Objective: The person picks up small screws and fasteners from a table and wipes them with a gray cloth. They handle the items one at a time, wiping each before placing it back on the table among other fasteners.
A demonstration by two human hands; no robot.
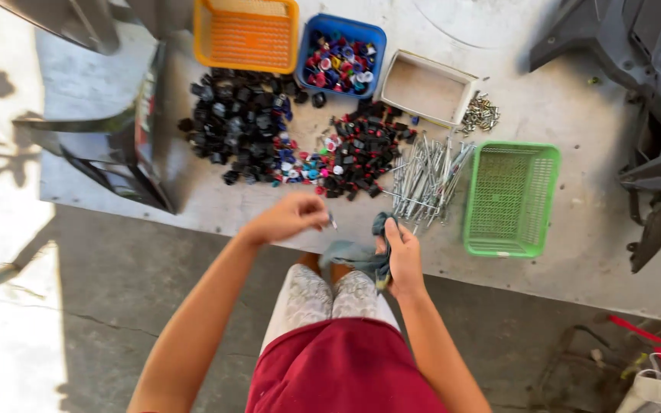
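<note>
Four small containers sit on the far part of the grey floor slab. Going left to right: an orange basket, a blue tub of mixed coloured caps, a shallow white tray and, nearer and further right, a green mesh basket. Below the orange basket lies a heap of black caps, then a smaller pile of black and red caps, then a bundle of thin metal rods, with a few short screws just beside the white tray.

Nearer, the left hand is pinched closed on a small metal piece, possibly a short pin, though it is too small to tell. Just right of it, the right hand is closed around a dark blue-grey cloth that hangs toward the knees.
</note>
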